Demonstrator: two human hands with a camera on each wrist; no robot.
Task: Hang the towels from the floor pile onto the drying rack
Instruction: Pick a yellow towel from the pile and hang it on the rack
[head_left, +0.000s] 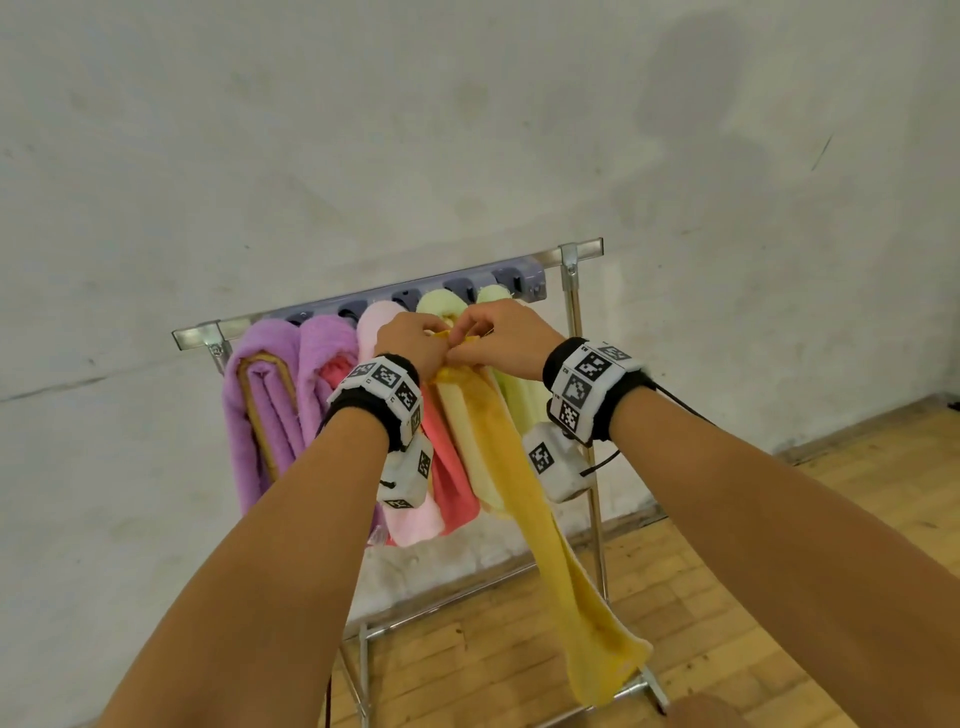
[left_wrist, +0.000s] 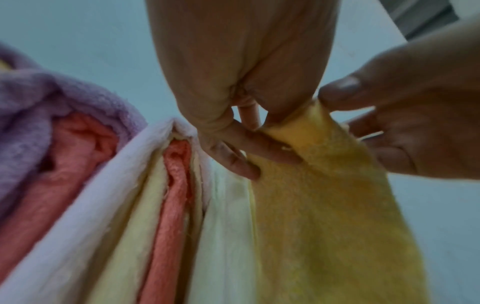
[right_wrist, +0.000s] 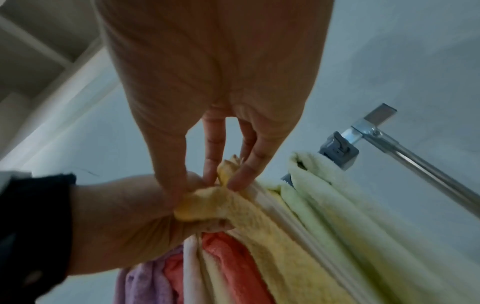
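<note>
Both hands pinching top edge of the long mustard-yellow terry towel (head_left: 545, 499) at the steel drying rack (head_left: 581, 253).

Head view: left hand (head_left: 410, 340) and right hand (head_left: 506, 338) meet at the rack's top rail, fingers bunched on the towel corner; the rest trails down toward the rack's foot. Lilac, pink, coral and pale green towels hang left and right of it. Rack stands on wood-block floor against a plain white wall.
Left wrist view: thumb and fingers (left_wrist: 262, 148) curl into yellow cloth.
Right wrist view: fingertips (right_wrist: 239, 176) nip the bunched corner just left of the rack's grey clip.
Step, I'd judge: fixing the towel to the rail. Next: secure corner, release. Floor pile not visible.
</note>
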